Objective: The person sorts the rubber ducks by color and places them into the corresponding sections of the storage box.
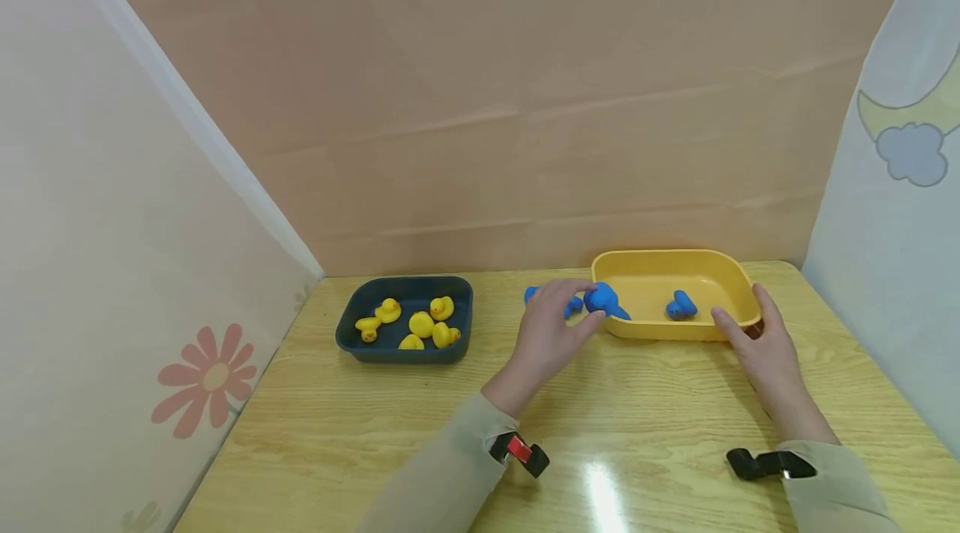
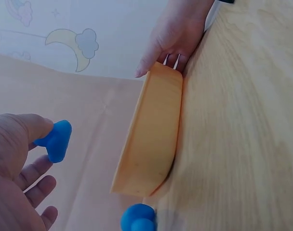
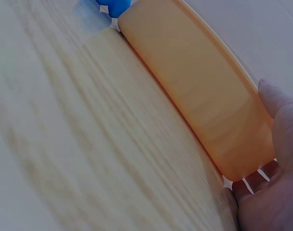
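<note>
My left hand (image 1: pixel 551 325) pinches a blue rubber duck (image 1: pixel 603 298) between thumb and fingers, over the left end of a yellow plastic tub (image 1: pixel 667 331). In the left wrist view this duck (image 2: pixel 59 140) is raised above the table, near the fingertips. At the tub's right end, my right hand (image 1: pixel 772 358) grips the front corner; the right wrist view has its thumb (image 3: pixel 274 98) by the rim and the fingers low around the end wall. One blue duck (image 1: pixel 681 306) lies inside the tub. More blue shapes (image 1: pixel 574 306) sit on the table left of it, partly hidden behind my left hand.
To the left stands a dark tub (image 1: pixel 405 355) holding several yellow rubber ducks (image 1: pixel 422 324). Both tubs are near the back of the wooden table (image 1: pixel 600 408), by a brown paper-like backdrop (image 1: pixel 480 141). Pale decorated panels (image 1: pixel 112 225) rise at either side.
</note>
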A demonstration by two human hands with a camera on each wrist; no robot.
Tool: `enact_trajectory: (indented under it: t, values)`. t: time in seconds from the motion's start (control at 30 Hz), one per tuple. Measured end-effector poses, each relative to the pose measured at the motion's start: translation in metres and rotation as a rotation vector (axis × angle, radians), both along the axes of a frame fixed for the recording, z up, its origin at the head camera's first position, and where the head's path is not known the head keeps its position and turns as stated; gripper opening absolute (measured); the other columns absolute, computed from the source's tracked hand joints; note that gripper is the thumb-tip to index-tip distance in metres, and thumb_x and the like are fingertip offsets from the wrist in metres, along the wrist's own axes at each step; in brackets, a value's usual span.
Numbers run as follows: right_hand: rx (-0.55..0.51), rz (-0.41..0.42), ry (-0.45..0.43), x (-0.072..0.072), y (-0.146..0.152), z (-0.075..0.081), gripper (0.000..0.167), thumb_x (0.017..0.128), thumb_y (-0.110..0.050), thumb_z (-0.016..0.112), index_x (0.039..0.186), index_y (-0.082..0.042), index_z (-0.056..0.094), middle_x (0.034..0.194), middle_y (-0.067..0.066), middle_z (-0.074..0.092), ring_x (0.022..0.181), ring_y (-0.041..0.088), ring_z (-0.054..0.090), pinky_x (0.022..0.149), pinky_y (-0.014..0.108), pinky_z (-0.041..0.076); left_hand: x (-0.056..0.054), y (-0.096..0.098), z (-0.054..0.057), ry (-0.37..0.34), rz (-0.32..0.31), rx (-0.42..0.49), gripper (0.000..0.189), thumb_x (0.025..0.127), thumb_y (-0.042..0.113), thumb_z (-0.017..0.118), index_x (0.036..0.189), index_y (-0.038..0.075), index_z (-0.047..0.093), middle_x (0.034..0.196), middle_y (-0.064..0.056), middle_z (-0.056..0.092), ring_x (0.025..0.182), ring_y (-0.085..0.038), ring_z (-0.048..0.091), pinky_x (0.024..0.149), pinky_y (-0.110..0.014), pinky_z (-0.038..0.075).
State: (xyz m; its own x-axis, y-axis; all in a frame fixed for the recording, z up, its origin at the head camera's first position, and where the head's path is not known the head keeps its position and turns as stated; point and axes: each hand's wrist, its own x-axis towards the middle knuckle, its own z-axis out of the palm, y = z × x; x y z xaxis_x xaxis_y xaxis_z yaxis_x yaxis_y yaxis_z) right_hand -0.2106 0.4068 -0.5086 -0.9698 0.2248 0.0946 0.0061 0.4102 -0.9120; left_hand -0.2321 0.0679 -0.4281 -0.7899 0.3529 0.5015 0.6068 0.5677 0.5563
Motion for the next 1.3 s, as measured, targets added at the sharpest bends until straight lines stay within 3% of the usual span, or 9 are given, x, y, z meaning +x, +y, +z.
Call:
enact_trajectory:
  t: [0.1, 0.2, 0.47, 0.77, 0.87, 0.97, 1.07, 1.3]
  values:
    - [-0.001, 0.003, 0.007, 0.001, -0.001, 0.001, 0.098, 0.114, -0.050, 0.057, 0.177, -0.019, -0.011, 0.182, 0.023, -0.003, 0.163, 0.053, 0.010, 0.116, 0.005, 0.015, -0.005, 0.004, 0.005, 0.033, -0.007, 0.000, 0.039, 0.103, 0.030, 0.083, 0.137, 0.014, 0.074, 0.137, 0.002, 0.074, 0.131, -0.017, 0.064, 0.112, -0.035, 0.049]
    - [-0.006, 0.004, 0.012, 0.001, -0.001, 0.001, 0.098, 0.114, -0.050, 0.057, 0.177, -0.019, -0.011, 0.182, 0.023, -0.003, 0.164, 0.052, 0.010, 0.104, -0.004, 0.016, -0.008, 0.008, 0.008, 0.061, -0.009, -0.004, 0.039, 0.103, 0.029, 0.083, 0.137, 0.013, 0.074, 0.137, 0.000, 0.074, 0.131, -0.019, 0.064, 0.112, -0.035, 0.049]
    - [-0.007, 0.003, 0.006, 0.002, -0.002, 0.002, 0.098, 0.114, -0.051, 0.056, 0.177, -0.019, -0.011, 0.182, 0.022, -0.003, 0.164, 0.051, 0.010, 0.115, 0.004, 0.016, -0.014, 0.020, 0.013, 0.043, 0.005, -0.003, 0.038, 0.103, 0.029, 0.083, 0.137, 0.014, 0.074, 0.136, -0.001, 0.074, 0.128, -0.021, 0.064, 0.110, -0.035, 0.050]
    - [0.004, 0.005, 0.000, 0.002, -0.002, 0.001, 0.099, 0.114, -0.052, 0.057, 0.177, -0.019, -0.011, 0.182, 0.023, -0.002, 0.163, 0.054, 0.013, 0.105, -0.003, 0.018, -0.022, 0.035, 0.011, 0.006, 0.053, -0.059, 0.038, 0.103, 0.032, 0.082, 0.139, 0.019, 0.074, 0.138, 0.004, 0.073, 0.132, -0.017, 0.062, 0.113, -0.036, 0.047]
    - [0.007, 0.001, -0.002, 0.001, -0.002, 0.000, 0.098, 0.114, -0.052, 0.056, 0.177, -0.019, -0.011, 0.182, 0.023, -0.001, 0.163, 0.053, 0.013, 0.114, 0.003, 0.017, -0.024, 0.040, 0.009, -0.010, 0.061, -0.063, 0.039, 0.103, 0.032, 0.082, 0.139, 0.020, 0.074, 0.139, 0.005, 0.073, 0.133, -0.018, 0.062, 0.113, -0.038, 0.047]
    - [0.004, -0.006, -0.003, 0.001, -0.003, -0.001, 0.098, 0.114, -0.051, 0.056, 0.177, -0.019, -0.010, 0.182, 0.023, -0.001, 0.163, 0.053, 0.012, 0.130, 0.025, 0.014, -0.026, 0.044, 0.007, -0.023, 0.065, -0.066, 0.039, 0.103, 0.032, 0.082, 0.139, 0.020, 0.074, 0.139, 0.004, 0.072, 0.132, -0.019, 0.062, 0.112, -0.038, 0.047]
    - [0.001, -0.010, -0.001, 0.000, -0.004, -0.001, 0.097, 0.114, -0.050, 0.057, 0.178, -0.019, -0.010, 0.182, 0.023, -0.001, 0.164, 0.052, 0.012, 0.135, 0.048, 0.011, -0.028, 0.046, 0.004, -0.031, 0.072, -0.077, 0.038, 0.104, 0.032, 0.082, 0.139, 0.020, 0.075, 0.138, 0.005, 0.073, 0.131, -0.019, 0.062, 0.110, -0.036, 0.047]
    - [0.006, -0.008, 0.000, 0.000, -0.003, 0.002, 0.098, 0.113, -0.052, 0.057, 0.178, -0.019, -0.010, 0.182, 0.022, -0.001, 0.164, 0.052, 0.011, 0.134, 0.051, 0.010, -0.030, 0.048, -0.002, -0.027, 0.090, -0.115, 0.038, 0.104, 0.034, 0.082, 0.139, 0.021, 0.075, 0.135, 0.006, 0.074, 0.123, -0.017, 0.063, 0.105, -0.032, 0.048]
